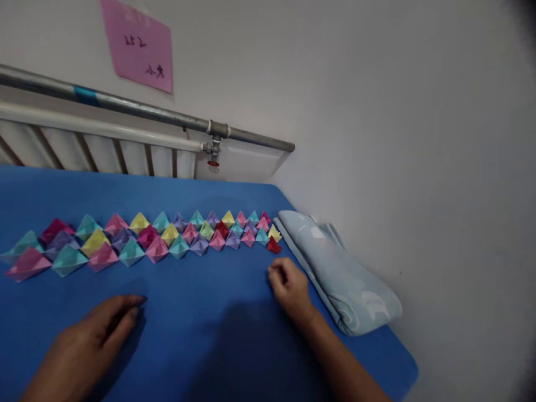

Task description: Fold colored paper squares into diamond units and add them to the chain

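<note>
Several folded paper boats in pink, teal, purple, yellow and red stand in three rows across the blue tabletop (188, 312). My left hand (90, 335) is over the table at the lower left, below the rows, its thumb and fingers stretched out with a small gap between them and nothing held. Loosely curled, my right hand (291, 287) rests close to the right end of the rows, with nothing visible in it. Just above it lies a red paper boat (273, 245), with a yellow paper boat (274, 233) behind. Neither hand touches a boat.
A folded light-blue cloth (335, 268) lies along the right edge of the table by the wall. Behind the table run a metal pipe (159, 113) with a red-handled valve (213, 163) and a white radiator (96, 151). A pink note (140, 47) is stuck to the wall.
</note>
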`<action>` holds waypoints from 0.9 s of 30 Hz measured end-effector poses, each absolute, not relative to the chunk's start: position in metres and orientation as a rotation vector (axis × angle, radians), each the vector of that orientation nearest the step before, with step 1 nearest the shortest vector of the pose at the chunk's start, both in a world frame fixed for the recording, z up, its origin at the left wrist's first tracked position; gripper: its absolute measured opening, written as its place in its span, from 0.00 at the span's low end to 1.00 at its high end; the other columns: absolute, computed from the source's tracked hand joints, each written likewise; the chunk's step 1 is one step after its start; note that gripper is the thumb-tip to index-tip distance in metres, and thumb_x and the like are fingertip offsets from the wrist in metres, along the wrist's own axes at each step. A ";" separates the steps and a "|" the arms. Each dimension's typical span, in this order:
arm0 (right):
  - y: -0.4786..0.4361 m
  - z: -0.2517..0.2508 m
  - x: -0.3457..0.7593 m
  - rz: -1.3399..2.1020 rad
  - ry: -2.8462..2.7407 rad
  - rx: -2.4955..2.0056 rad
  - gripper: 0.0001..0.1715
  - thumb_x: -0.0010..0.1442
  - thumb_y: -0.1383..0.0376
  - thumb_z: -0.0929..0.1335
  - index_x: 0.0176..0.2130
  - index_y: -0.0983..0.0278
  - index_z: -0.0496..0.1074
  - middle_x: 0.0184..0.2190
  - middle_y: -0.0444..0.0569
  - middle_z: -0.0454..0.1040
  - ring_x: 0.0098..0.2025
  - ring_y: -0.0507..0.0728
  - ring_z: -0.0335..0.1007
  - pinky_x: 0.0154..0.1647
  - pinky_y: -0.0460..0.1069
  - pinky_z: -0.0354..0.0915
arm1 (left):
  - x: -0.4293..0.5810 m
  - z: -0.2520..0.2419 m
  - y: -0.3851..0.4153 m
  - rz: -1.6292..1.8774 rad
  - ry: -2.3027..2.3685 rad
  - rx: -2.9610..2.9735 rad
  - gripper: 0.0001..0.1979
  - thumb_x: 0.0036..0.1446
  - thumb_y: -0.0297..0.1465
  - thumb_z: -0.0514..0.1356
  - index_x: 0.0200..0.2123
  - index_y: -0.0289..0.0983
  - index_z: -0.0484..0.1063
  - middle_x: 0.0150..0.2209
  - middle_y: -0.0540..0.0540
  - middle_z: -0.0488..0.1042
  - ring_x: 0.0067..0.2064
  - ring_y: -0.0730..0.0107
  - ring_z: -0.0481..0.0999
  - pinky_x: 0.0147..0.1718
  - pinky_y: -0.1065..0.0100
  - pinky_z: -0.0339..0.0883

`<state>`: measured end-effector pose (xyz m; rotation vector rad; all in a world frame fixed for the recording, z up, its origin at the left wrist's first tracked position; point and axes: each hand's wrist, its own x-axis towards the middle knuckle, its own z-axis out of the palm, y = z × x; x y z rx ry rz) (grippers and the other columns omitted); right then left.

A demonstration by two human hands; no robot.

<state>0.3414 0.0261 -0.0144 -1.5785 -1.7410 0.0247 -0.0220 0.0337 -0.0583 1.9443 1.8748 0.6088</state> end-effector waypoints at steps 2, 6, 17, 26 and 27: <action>0.020 -0.016 0.321 0.091 -2.035 -1.387 0.07 0.60 0.68 0.61 0.32 0.61 0.67 0.25 0.43 0.69 0.25 0.51 0.64 0.29 0.45 0.61 | -0.018 -0.046 0.033 0.618 1.788 1.926 0.20 0.53 0.46 0.50 0.40 0.45 0.75 0.38 0.54 0.81 0.36 0.67 0.80 0.34 0.73 0.72; 0.021 -0.021 0.296 0.165 -2.290 -1.233 0.09 0.60 0.70 0.59 0.32 0.61 0.66 0.25 0.44 0.70 0.27 0.51 0.65 0.30 0.44 0.60 | -0.012 -0.034 0.033 0.684 1.723 1.912 0.19 0.51 0.45 0.50 0.37 0.44 0.75 0.38 0.52 0.81 0.37 0.64 0.80 0.36 0.70 0.73; 0.029 -0.029 0.287 -0.135 -2.366 -1.304 0.08 0.61 0.71 0.60 0.32 0.62 0.65 0.24 0.43 0.70 0.25 0.50 0.65 0.28 0.44 0.57 | -0.001 -0.026 0.028 0.490 1.624 1.974 0.15 0.57 0.38 0.48 0.37 0.42 0.73 0.35 0.48 0.79 0.36 0.63 0.78 0.36 0.66 0.66; 0.024 -0.023 0.244 -0.141 -2.448 -0.965 0.12 0.65 0.70 0.57 0.36 0.62 0.67 0.27 0.45 0.74 0.26 0.51 0.72 0.29 0.44 0.63 | 0.014 0.013 0.020 0.336 1.719 1.988 0.14 0.57 0.28 0.50 0.37 0.39 0.75 0.36 0.45 0.79 0.39 0.65 0.76 0.38 0.69 0.64; 0.027 -0.024 0.240 -0.153 -2.434 -0.925 0.12 0.65 0.69 0.57 0.37 0.62 0.67 0.28 0.45 0.75 0.27 0.51 0.73 0.29 0.44 0.64 | 0.014 0.014 0.021 0.326 1.748 1.980 0.14 0.57 0.28 0.50 0.38 0.40 0.76 0.37 0.45 0.79 0.40 0.66 0.76 0.38 0.70 0.64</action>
